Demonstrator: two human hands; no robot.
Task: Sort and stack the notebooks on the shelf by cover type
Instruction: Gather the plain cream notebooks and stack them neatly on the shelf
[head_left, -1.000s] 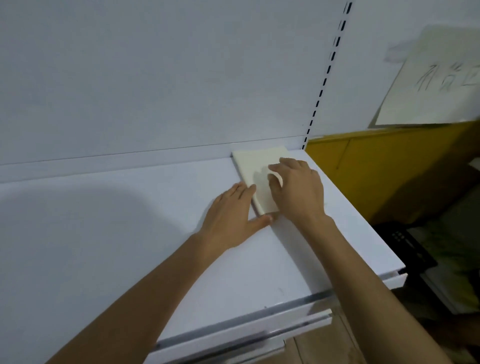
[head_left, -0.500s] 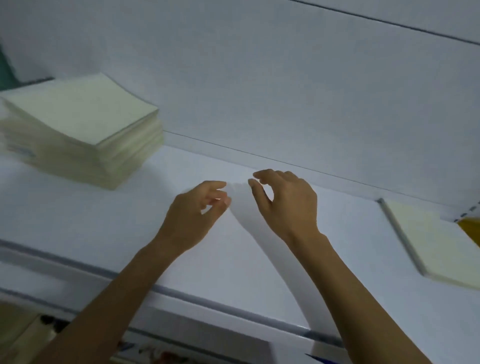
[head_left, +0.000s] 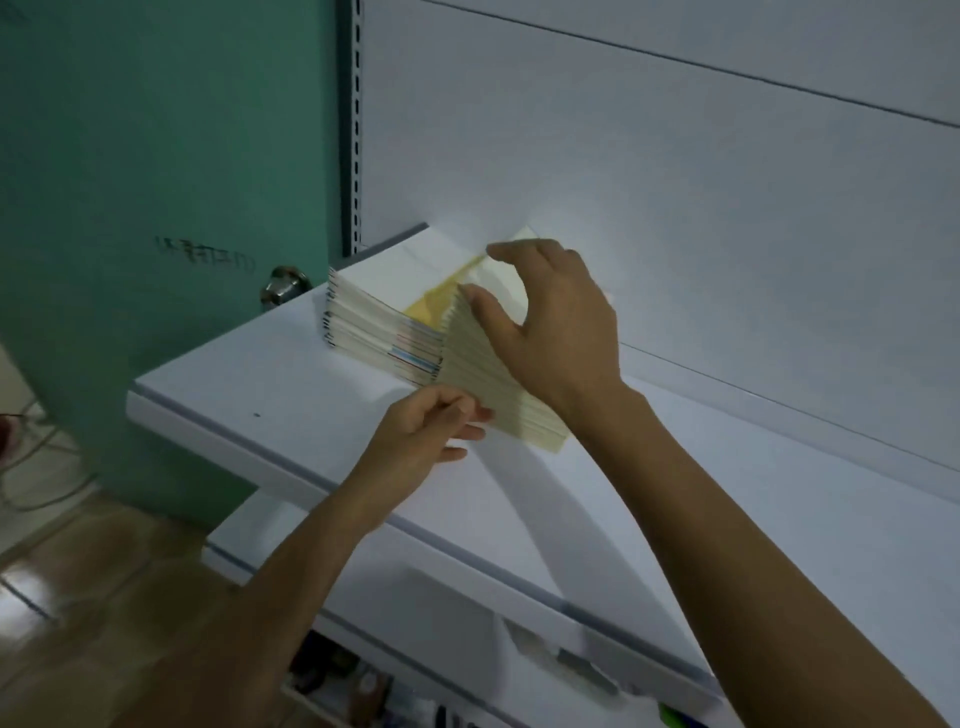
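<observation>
A green door (head_left: 156, 156) stands beyond the notebook stack (head_left: 374, 317).

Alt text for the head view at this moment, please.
The right hand holds the fanned upper notebooks of a stack tilted up at the left end of a white shelf, while the left hand pinches their lower corner. A green door stands beside the shelf.
</observation>
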